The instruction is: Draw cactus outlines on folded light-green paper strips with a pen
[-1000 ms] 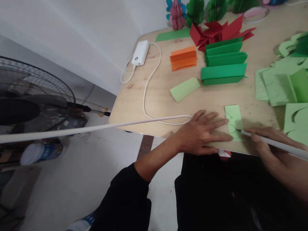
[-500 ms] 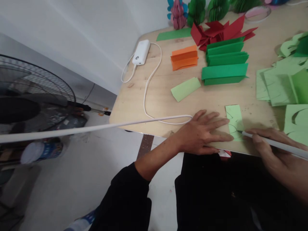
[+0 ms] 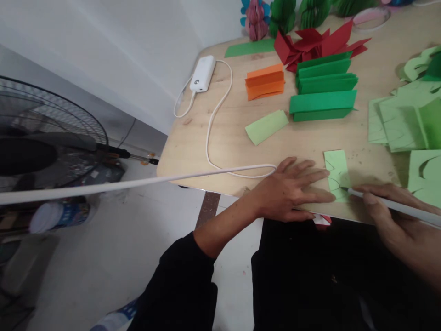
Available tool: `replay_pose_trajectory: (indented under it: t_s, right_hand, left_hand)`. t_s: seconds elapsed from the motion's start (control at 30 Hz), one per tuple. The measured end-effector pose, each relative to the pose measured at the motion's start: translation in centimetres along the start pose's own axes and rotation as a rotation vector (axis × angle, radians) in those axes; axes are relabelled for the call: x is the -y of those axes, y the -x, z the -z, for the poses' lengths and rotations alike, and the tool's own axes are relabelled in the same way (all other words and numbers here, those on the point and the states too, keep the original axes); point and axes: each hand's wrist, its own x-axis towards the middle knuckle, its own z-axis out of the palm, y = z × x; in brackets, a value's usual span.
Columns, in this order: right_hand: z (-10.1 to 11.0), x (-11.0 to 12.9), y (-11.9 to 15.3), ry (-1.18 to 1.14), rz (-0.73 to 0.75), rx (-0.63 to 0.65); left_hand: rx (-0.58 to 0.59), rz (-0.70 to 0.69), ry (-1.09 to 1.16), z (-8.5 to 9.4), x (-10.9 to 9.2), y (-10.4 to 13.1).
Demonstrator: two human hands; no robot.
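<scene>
A small light green paper strip [image 3: 336, 168] with curved dark lines drawn on it lies near the table's front edge. My left hand [image 3: 287, 191] rests flat on the tabletop with fingers spread, two fingertips touching the strip's left edge. In my right hand [image 3: 396, 211] is a white pen [image 3: 409, 210], gripped between thumb and fingers. Its dark tip touches the strip at the end of a curved line. Part of the right hand runs out of view at the right edge.
Folded green paper [image 3: 324, 105], orange paper [image 3: 264, 82] and red paper [image 3: 317, 43] stand farther back. Light green sheets [image 3: 396, 119] are stacked at right. A white power bank [image 3: 203, 73] and its cable [image 3: 208, 133] lie at left. A fan [image 3: 44, 142] stands beside the table.
Almost nothing differs. The whole view has shifted very slightly; both hands and the pen keep nearly the same place on the strip.
</scene>
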Motion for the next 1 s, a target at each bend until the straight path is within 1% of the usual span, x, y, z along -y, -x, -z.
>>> replay_pose_trajectory:
  t_s: [0.4, 0.63, 1.0]
  right_hand:
    - [-0.1, -0.1, 0.0, 0.005, -0.01, 0.026]
    - [-0.1, 0.8, -0.3, 0.012, 0.083, -0.01]
    - [-0.4, 1.3, -0.5, -0.016, 0.129, 0.004]
  left_hand:
    - [-0.012, -0.002, -0.021, 0.0, 0.0, 0.0]
    - [-0.017, -0.009, -0.032, 0.0, 0.0, 0.0]
    - [-0.001, -0.003, -0.023, 0.2, 0.0, -0.1]
